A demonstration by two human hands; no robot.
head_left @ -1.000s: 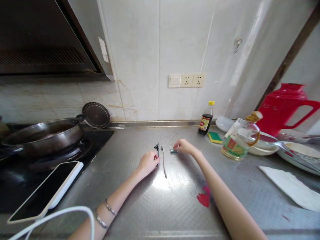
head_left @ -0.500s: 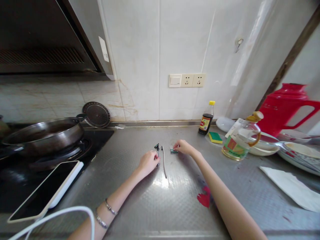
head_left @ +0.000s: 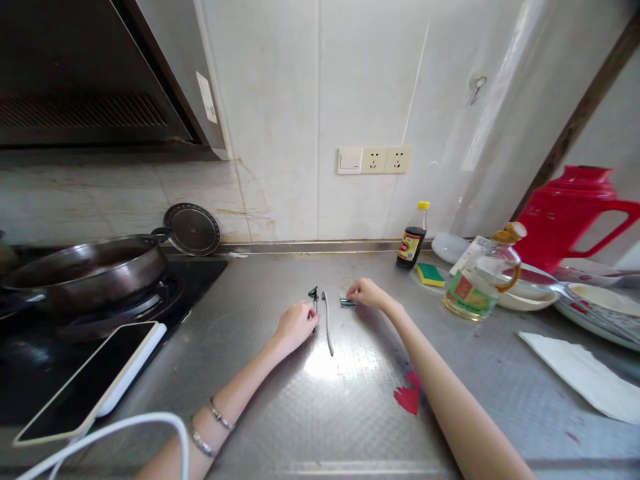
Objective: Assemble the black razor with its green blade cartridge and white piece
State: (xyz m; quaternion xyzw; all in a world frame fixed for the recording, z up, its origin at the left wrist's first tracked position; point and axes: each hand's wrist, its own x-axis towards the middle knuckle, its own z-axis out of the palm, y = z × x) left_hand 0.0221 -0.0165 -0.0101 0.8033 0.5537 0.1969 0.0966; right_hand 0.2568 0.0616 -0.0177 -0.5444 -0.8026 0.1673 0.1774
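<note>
Near the middle of the steel counter, my left hand (head_left: 299,323) is closed at the side of a small dark object with a thin stem (head_left: 313,293), its fingers on the stem. Just right of it a thin whitish strip (head_left: 328,327) with a dark upper end lies on the counter. Farther right, my right hand (head_left: 365,293) has its fingers pinched at a small dark greenish piece (head_left: 347,303) on the counter. The fine details of both small objects are too small to tell.
On the left are a pan (head_left: 95,267) on the stove and a phone (head_left: 90,380) with a white cable (head_left: 125,421). Rightward stand a sauce bottle (head_left: 411,243), sponge (head_left: 430,274), oil jug (head_left: 473,287), red thermos (head_left: 560,220), bowls and a white napkin (head_left: 580,373).
</note>
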